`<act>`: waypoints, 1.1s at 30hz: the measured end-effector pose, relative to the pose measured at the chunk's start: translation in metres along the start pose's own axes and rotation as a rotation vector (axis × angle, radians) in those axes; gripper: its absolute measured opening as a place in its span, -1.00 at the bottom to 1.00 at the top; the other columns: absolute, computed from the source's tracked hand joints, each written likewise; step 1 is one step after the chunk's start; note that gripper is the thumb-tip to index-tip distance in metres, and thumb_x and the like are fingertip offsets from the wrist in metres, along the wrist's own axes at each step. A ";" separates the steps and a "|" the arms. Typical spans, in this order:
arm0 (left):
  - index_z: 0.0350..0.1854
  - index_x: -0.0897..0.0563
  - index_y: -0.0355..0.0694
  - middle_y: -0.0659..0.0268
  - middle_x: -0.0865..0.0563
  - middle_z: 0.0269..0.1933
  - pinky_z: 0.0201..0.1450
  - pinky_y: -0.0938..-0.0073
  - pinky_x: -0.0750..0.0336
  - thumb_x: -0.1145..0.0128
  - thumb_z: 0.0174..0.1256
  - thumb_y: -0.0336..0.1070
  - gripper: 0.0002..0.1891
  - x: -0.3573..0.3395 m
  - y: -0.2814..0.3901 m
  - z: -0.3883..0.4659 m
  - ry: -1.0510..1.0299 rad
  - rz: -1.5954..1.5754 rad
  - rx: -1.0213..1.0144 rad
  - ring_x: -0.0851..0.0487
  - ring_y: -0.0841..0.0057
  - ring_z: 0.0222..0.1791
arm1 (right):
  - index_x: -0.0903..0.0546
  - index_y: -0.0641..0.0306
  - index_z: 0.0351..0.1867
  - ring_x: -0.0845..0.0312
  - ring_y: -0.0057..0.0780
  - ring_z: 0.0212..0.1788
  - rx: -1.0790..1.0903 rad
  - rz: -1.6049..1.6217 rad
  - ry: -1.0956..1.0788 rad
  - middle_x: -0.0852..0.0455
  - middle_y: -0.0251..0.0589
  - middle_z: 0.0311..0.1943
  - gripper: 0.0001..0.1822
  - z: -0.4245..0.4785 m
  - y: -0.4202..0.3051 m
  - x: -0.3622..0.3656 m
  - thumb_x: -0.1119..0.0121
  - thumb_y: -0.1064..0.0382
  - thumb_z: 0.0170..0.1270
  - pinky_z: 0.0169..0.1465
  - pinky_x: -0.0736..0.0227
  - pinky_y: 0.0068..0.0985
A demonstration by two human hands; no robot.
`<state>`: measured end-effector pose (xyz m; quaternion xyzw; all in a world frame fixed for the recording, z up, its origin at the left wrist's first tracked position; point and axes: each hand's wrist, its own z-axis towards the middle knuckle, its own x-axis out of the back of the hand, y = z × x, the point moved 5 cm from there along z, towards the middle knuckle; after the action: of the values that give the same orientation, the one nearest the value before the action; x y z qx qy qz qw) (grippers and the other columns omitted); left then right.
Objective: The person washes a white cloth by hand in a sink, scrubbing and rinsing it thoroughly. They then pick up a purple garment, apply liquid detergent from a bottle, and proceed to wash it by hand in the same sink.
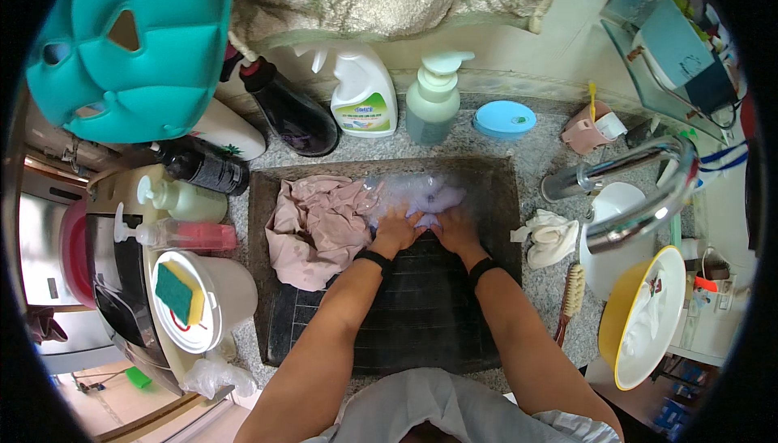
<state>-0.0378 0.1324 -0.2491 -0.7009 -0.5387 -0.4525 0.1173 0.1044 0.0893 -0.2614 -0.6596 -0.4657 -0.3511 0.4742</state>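
Both hands are down in a dark stone sink (437, 321) with a ridged washboard floor. My left hand (398, 227) presses with spread fingers on the near left edge of a wet lavender cloth (440, 197). On that cloth's near right edge lies my right hand (456, 230), its thumb close to the left one. Cloudy, bubbly water (401, 184) partly covers the cloth, so its shape and some fingertips are hard to make out. A crumpled pale pink cloth (322, 224) with wet spots rests against the sink's left side, beside my left hand.
Behind the sink stand a white spray bottle (364, 93), a green pump bottle (433, 102) and a blue soap box (504, 119). At right are a chrome faucet (644, 200), a white rag (550, 239), a scrub brush (572, 297) and a yellow-rimmed basin (620, 321). A white bucket (234, 297) stands left.
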 end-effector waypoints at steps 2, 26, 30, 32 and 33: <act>0.33 -0.26 0.14 0.08 -0.12 0.41 0.24 0.06 -0.22 0.24 0.34 0.22 -0.44 -0.002 -0.003 0.020 -0.126 -0.036 0.033 -0.23 0.08 0.32 | -0.48 -0.14 0.15 -0.24 0.02 0.22 -0.043 -0.048 -0.107 -0.40 -0.03 0.18 -0.55 0.019 0.005 -0.002 0.01 -0.08 0.24 0.25 -0.10 0.00; -0.12 -0.66 -0.12 0.07 -0.69 -0.23 -0.17 0.26 -0.51 -0.13 0.06 -0.32 -0.71 0.142 0.006 -0.143 0.638 -0.294 -0.170 -0.66 0.14 -0.25 | -0.61 0.18 -0.17 -0.57 -0.03 -0.14 0.188 0.453 0.293 -0.65 0.01 -0.24 -0.75 -0.090 -0.085 0.162 -0.10 0.32 0.08 -0.07 -0.45 -0.31; -0.12 -0.63 -0.25 0.07 -0.69 -0.24 -0.14 0.33 -0.50 -0.14 0.07 -0.31 -0.70 0.227 0.030 -0.200 0.849 -0.331 -0.345 -0.66 0.19 -0.25 | -0.57 0.26 -0.18 -0.59 -0.17 -0.20 0.363 0.565 0.534 -0.64 0.00 -0.31 -0.77 -0.119 -0.124 0.268 -0.05 0.36 0.10 -0.11 -0.44 -0.38; -0.12 -0.63 -0.22 0.04 -0.69 -0.25 -0.12 0.32 -0.50 -0.14 0.08 -0.27 -0.70 0.264 0.045 -0.226 0.906 -0.389 -0.374 -0.65 0.16 -0.22 | -0.56 0.27 -0.16 -0.59 -0.27 -0.24 0.412 0.578 0.631 -0.65 -0.03 -0.34 -0.76 -0.136 -0.141 0.318 -0.03 0.36 0.12 -0.14 -0.44 -0.43; -0.11 -0.64 -0.17 0.00 -0.68 -0.25 -0.10 0.28 -0.50 -0.13 0.08 -0.24 -0.70 0.279 0.052 -0.238 0.921 -0.430 -0.377 -0.64 0.10 -0.18 | -0.55 0.28 -0.14 -0.59 -0.31 -0.26 0.399 0.565 0.669 -0.65 -0.05 -0.35 -0.76 -0.145 -0.147 0.341 -0.02 0.35 0.14 -0.16 -0.44 -0.45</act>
<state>-0.1114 0.1379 0.1144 -0.3129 -0.4722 -0.8155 0.1185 0.0709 0.0641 0.1348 -0.5072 -0.1482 -0.3051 0.7923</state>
